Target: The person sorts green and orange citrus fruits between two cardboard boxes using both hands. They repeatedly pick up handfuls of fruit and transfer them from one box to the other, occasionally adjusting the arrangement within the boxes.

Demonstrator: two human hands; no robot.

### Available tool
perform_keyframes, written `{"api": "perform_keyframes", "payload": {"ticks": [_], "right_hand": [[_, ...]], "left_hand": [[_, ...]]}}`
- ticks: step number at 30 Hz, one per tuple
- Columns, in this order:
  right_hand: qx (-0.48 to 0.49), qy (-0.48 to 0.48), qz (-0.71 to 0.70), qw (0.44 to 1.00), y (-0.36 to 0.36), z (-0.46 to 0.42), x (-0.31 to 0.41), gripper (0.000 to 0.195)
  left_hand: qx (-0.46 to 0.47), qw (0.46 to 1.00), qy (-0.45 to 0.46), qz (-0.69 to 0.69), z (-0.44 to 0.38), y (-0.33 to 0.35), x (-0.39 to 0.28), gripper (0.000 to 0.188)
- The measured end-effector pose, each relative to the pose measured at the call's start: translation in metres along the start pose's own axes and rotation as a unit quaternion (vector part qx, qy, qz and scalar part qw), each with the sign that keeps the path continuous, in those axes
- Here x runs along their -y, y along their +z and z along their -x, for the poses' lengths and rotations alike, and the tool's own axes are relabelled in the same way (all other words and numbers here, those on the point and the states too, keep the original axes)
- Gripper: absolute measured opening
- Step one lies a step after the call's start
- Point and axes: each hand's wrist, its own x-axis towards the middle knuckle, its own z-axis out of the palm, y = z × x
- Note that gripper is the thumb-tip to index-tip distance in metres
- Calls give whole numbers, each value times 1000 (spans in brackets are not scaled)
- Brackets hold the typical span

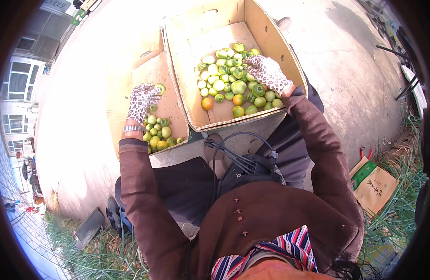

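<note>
Two cardboard boxes stand side by side before me. In the right box (295, 70) lie many green tomatoes (238, 87), some turning orange (207, 103). My right hand (267, 72), in a leopard-print glove, reaches onto the right side of this heap; its fingertips touch or lie beside tomatoes, and whether they grip one is not plain. The left box (155, 70) has a smaller heap of green and yellowish tomatoes (166, 132) in its near corner. Above that heap, my left hand (143, 101), gloved alike, holds a green tomato (160, 89) between thumb and fingers.
A black bag with cables (250, 168) rests between my legs, close to the boxes. At the right, a paper bag (374, 187) bearing writing and a red-handled tool (366, 153) lie by green plants (404, 196). A dark mat-like piece (89, 228) lies at the lower left.
</note>
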Motion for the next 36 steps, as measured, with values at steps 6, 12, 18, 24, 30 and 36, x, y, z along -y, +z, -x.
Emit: {"api": "perform_keyframes", "payload": {"ticks": [6, 12, 18, 24, 30, 36], "right_hand": [[-60, -163, -100, 980, 21, -9, 121, 42], [45, -96, -28, 994, 19, 6, 158, 31], [-15, -42, -31, 999, 1, 13, 65, 37], [155, 176, 74, 969, -21, 15, -52, 37], [254, 158, 88, 950, -5, 18, -60, 39], [101, 148, 100, 979, -15, 21, -55, 28]], "left_hand": [[66, 990, 127, 7, 69, 78, -55, 19], [71, 985, 129, 87, 93, 106, -28, 25], [0, 977, 199, 75, 75, 82, -13, 32], [-74, 971, 93, 207, 38, 48, 11, 31], [-110, 972, 0, 210, 9, 39, 46, 36], [-94, 839, 178, -505, -39, -24, 104, 25]]}}
